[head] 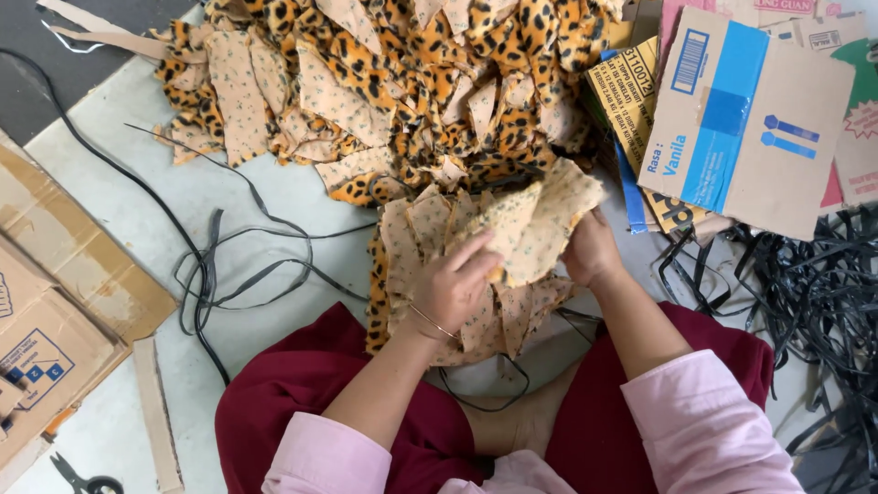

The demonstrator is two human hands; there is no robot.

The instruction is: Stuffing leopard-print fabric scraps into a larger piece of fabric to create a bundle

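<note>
Left hand (448,288) clamped on near end of tan dotted fleece cut-piece (540,224), right hand (593,249) pinching far side; piece's long axis tilts up-right toward leopard-print scrap heap (402,82).

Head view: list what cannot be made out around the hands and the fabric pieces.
- Right hand: its fingers are hidden behind the tan fabric piece it holds.
- Stack of cut pieces: its count is unclear, as the pieces overlap and the left hand covers part.
- Scissors: cut off by the bottom edge.
- Leopard-print pile: runs past the top edge.
- Black straps: tangled, running off the right edge.
</note>
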